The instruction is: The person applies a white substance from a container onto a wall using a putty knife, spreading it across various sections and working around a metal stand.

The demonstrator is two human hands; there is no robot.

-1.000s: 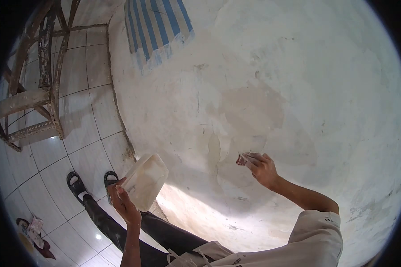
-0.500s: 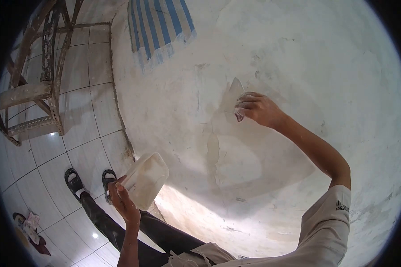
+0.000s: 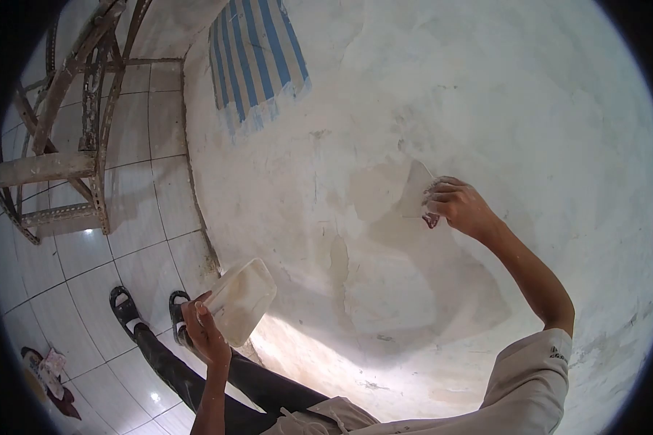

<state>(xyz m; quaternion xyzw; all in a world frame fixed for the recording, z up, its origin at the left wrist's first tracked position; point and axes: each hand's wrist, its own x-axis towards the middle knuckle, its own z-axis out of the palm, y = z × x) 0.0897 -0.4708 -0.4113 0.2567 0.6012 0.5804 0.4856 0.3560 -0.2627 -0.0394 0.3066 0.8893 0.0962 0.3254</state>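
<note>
My right hand (image 3: 458, 206) is closed on a flat scraper (image 3: 416, 186), whose dark red handle end sticks out below the fingers. The scraper's blade lies against the whitish plastered wall (image 3: 559, 145), beside a damp-looking beige patch (image 3: 372, 194). Lower left, my left hand (image 3: 204, 330) grips the near end of a pale rectangular tub (image 3: 248, 301), which is tilted so that its inside shows. Off-white smears coat the tub's inside. White residue covers the fingers of both hands.
A rusty metal frame with a crossbar (image 3: 43, 170) stands on the tiled floor (image 3: 134, 203) at the upper left. Blue-and-beige striped material (image 3: 257, 58) is on the wall above. Cloths and small items (image 3: 53, 377) lie at the lower left. My sandalled feet stand beside the wall.
My right hand and the scraper have moved right and down across the wall, and a beige patch now shows to their left. The left hand still holds the tub, slightly lower in view.
</note>
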